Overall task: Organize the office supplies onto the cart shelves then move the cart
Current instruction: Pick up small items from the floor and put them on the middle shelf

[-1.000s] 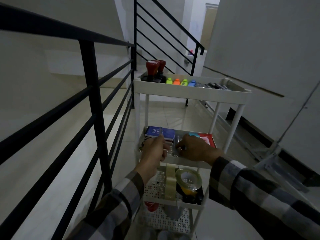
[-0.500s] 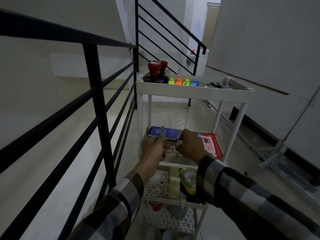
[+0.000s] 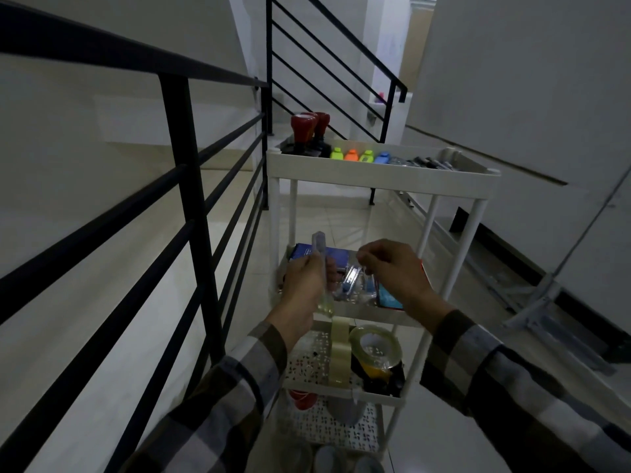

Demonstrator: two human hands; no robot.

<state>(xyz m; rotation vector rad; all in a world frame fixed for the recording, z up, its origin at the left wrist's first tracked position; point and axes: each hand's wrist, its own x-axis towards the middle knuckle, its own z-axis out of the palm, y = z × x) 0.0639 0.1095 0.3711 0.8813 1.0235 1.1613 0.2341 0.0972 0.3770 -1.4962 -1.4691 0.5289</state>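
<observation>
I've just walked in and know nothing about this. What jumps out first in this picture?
A tall white cart stands in a dim stair landing beside a black railing. Bright highlighters and red stamps sit on its top shelf, and tape rolls on a lower one. Over the second shelf, the left hand holds a clear slim object upright, while the right hand hovers curled nearby.

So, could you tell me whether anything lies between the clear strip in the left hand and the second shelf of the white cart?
Nothing visible blocks it. The left hand grips the clear plastic strip just above the white cart's second shelf, whose near-left corner looks bare. A blue box lies behind; a second clear piece lies under the right hand.
</observation>
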